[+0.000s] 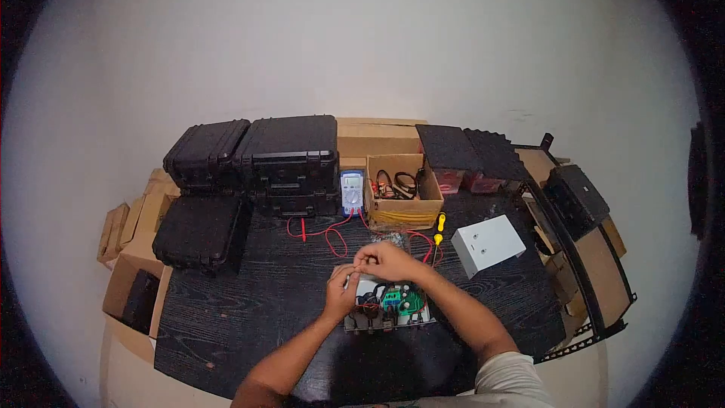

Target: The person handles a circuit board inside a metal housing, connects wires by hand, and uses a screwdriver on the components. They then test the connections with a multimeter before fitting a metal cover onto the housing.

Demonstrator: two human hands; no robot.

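Note:
My left hand (342, 291) and my right hand (387, 263) meet above the far left corner of an opened electronics unit. Both are closed, fingertips pinched together; whatever they hold is too small or hidden to make out. Beneath them the unit's white tray (368, 286) carries a green circuit board (411, 301), a blue-green terminal block (392, 299) and dark wiring. Black connectors line its near edge. Just beyond my right hand lies a clear bag of small parts (389, 239), partly covered. To the right of it is a yellow-handled screwdriver (438, 239).
A blue multimeter (352, 191) with red leads (329, 236) stands behind, beside a cardboard box (408, 211) of cables. A white enclosure (489, 245) sits to the right. Black cases (291, 155) stack at the back left; a black metal rack (578, 268) borders the dark table (249, 317).

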